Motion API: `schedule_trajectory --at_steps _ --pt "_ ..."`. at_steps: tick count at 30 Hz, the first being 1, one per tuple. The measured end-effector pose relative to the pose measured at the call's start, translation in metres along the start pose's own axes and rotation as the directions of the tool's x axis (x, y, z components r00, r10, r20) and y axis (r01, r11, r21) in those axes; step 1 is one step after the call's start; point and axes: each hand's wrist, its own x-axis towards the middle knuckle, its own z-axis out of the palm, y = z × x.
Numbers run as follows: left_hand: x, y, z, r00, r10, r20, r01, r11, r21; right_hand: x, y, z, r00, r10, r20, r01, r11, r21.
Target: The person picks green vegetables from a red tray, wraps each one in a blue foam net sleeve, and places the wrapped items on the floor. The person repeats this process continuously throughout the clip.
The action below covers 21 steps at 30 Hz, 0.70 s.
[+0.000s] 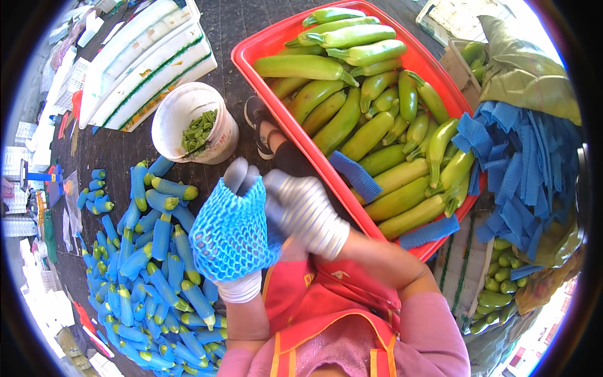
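A blue foam net sleeve (231,235) is stretched wide over my left hand (240,176), which wears a light knitted glove. The gloved fingertips poke out of the sleeve's upper opening; the palm is behind the mesh. Close against the sleeve's right side is my right hand (306,212), in a striped white-and-grey glove. Its fingers are blurred, so their grip is unclear. To the right, a red plastic tub (301,136) holds bare green zucchini (339,125). One flat blue sleeve (355,176) lies on these zucchini, and another blue sleeve (428,233) lies near the tub's lower rim.
Zucchini in blue net sleeves (155,282) are heaped on the dark floor (235,28) at left. A white bucket (162,127) contains cut green pieces. White foam boxes (155,61) stand behind it. At right are a pile of blue sleeves (518,160) and more zucchini (499,282).
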Motion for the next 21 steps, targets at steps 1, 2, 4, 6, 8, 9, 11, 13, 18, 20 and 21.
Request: schedule_trajectory --at_steps 1,2,4,6,8,9,11,13,18,20,21 --pt "0.008 -0.003 0.003 1.0 -0.011 -0.011 0.006 0.941 -0.339 0.033 0.023 -0.018 0.952 -0.197 -0.236 0.076 0.895 -0.44" --pt "0.014 -0.011 0.005 0.999 -0.032 -0.033 0.004 0.771 -0.636 0.065 0.033 -0.044 0.876 -0.24 -0.419 -0.02 0.849 -0.528" --pt "0.015 -0.031 0.017 0.992 -0.1 0.074 0.081 0.072 -0.994 0.122 0.106 -0.1 0.81 -0.064 -0.583 -0.398 0.67 -0.627" --pt "0.01 -0.038 0.024 0.973 -0.148 0.175 0.218 0.364 -0.905 0.153 0.142 -0.12 0.808 0.031 -0.589 -0.524 0.497 -0.692" --pt "0.004 -0.047 0.022 0.92 -0.238 0.311 0.39 0.471 -0.791 0.159 0.152 -0.114 0.848 0.118 -0.517 -0.511 0.441 -0.738" --pt "0.003 -0.059 0.026 0.931 -0.203 0.303 0.364 0.58 -0.729 0.161 0.147 -0.112 0.876 0.223 -0.428 -0.481 0.48 -0.734" --pt "-0.007 -0.069 0.026 0.95 -0.166 0.266 0.3 0.73 -0.614 0.136 0.155 -0.101 0.908 0.308 -0.284 -0.411 0.527 -0.744" --pt "-0.012 -0.086 0.03 0.978 -0.006 0.209 0.117 0.842 -0.526 0.097 0.177 -0.108 0.907 0.307 -0.289 -0.405 0.822 -0.399" --pt "-0.025 -0.07 0.032 0.984 -0.133 0.118 0.175 0.585 -0.792 -0.025 0.068 -0.143 0.717 0.646 0.262 -0.695 0.633 0.341" --pt "-0.031 -0.072 0.026 0.995 0.07 0.07 -0.019 0.828 -0.56 -0.059 0.033 -0.163 0.851 0.518 0.091 -0.524 0.85 0.06" --pt "-0.032 -0.058 0.017 0.991 0.136 -0.003 -0.117 0.837 -0.534 -0.069 0.01 -0.178 0.879 0.464 0.113 -0.452 0.885 -0.113"
